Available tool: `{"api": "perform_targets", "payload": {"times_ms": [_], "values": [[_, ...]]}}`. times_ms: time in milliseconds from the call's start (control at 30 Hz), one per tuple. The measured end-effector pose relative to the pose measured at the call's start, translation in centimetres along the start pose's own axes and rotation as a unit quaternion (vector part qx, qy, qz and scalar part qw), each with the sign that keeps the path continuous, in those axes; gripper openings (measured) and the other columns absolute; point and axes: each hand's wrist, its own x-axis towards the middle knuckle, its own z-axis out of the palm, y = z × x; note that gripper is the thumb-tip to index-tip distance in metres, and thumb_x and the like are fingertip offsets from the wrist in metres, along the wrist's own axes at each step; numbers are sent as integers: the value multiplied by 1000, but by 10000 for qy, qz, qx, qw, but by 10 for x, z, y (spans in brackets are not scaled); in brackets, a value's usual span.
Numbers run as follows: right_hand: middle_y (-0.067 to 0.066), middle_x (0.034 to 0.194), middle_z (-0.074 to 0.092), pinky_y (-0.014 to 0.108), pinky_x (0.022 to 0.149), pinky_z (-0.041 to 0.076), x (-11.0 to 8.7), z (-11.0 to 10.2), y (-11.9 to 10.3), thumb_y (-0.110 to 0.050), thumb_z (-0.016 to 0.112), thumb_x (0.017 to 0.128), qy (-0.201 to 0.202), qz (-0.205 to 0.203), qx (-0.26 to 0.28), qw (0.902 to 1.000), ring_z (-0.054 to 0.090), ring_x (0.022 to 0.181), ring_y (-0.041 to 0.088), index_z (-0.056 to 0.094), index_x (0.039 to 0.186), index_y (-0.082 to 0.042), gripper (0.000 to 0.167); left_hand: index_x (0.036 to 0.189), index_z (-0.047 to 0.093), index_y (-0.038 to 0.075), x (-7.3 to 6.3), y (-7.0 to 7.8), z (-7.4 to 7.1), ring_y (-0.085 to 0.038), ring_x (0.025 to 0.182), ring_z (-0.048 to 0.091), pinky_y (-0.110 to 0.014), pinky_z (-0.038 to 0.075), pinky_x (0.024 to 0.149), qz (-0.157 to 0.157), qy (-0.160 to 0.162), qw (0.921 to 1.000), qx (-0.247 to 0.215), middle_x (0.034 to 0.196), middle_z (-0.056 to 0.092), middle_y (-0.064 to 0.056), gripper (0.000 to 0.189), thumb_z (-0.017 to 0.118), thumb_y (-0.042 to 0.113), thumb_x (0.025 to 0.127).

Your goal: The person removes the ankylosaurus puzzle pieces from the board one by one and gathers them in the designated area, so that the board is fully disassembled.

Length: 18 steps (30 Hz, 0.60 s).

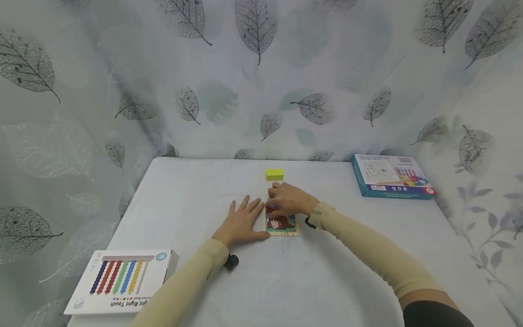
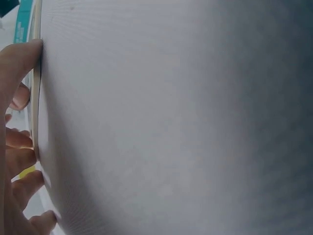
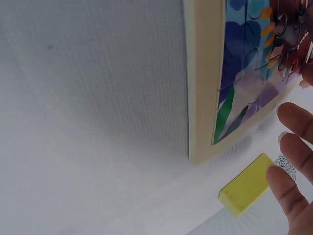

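A small jigsaw puzzle (image 1: 283,223) in a pale wooden frame lies on the white table, showing a red-haired figure. My left hand (image 1: 244,223) lies spread at its left side; the thumb and a fingertip touch the frame edge (image 2: 36,93). Over the puzzle's upper part is my right hand (image 1: 289,199), its fingers bent down toward the picture. Curved piece lines show on the puzzle (image 3: 254,58) in the right wrist view. The right thumb and index tips are mostly hidden, so whether they pinch a piece cannot be seen.
A yellow block (image 1: 274,174) sits just beyond the puzzle. At the back right lies a teal-edged game box (image 1: 394,177). A white box of coloured beads (image 1: 122,281) lies at the front left, beside my left forearm. A leaf-print curtain (image 1: 253,91) surrounds the table.
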Motion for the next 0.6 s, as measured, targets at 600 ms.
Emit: {"api": "perform_targets", "payload": {"times_ms": [600], "values": [[-1, 109, 65, 34, 81, 49, 10, -4, 3, -54, 77, 78, -450, 108, 446, 9979, 48, 93, 15, 74, 120, -26, 50, 161, 24, 24, 1, -2, 2, -35, 159, 12, -70, 16, 120, -1, -98, 9998, 180, 169, 24, 0, 101, 55, 80, 83]]}}
